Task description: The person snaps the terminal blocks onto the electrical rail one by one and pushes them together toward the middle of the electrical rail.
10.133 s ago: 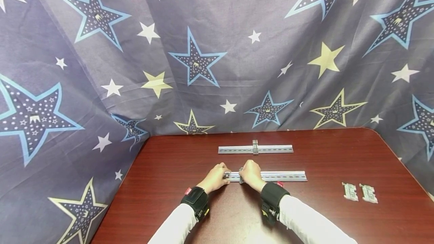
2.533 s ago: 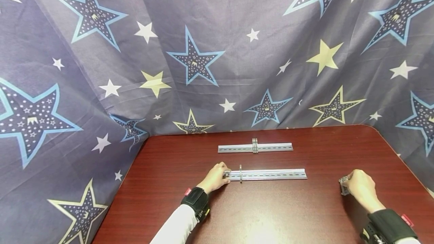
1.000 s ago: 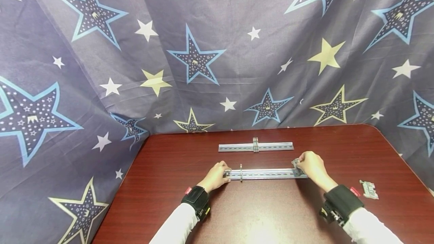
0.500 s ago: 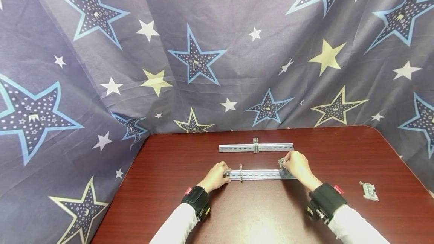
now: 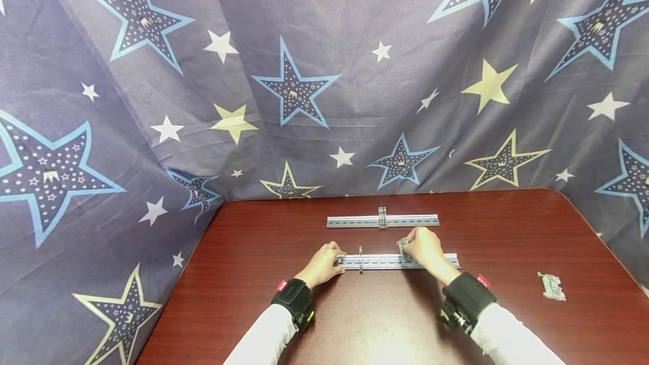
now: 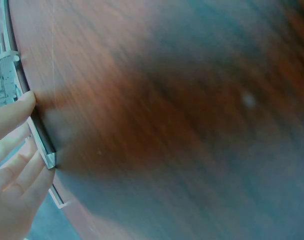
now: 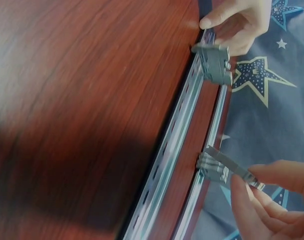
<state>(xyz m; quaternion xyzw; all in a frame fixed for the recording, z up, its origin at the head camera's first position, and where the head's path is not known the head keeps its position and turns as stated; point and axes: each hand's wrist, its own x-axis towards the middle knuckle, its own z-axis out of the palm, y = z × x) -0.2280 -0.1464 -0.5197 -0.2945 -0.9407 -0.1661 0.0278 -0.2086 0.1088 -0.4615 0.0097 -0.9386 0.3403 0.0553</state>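
A slotted metal DIN rail [image 5: 385, 262] lies crosswise on the table. My left hand [image 5: 321, 266] grips its left end, thumb on the near edge and fingers at the far side in the left wrist view. One grey terminal block [image 7: 214, 65] stands upright on this rail, a little right of that hand. My right hand [image 5: 426, 248] pinches another terminal block [image 7: 234, 167] between thumb and fingertips. In the head view this block is close over the rail, right of its middle, tilted, and partly hidden by the fingers.
Behind lies a second DIN rail [image 5: 350, 222] with several terminal blocks [image 5: 382, 218] grouped at its middle. A loose terminal block [image 5: 551, 286] lies flat at the right of the brown table [image 5: 253, 241]. A star-patterned cloth [image 5: 304, 145] hangs behind the table.
My right hand picked up one of two loose terminal blocks at the right, then brought it leftward along the rail. The first block stands released on the rail; my left hand stays put.
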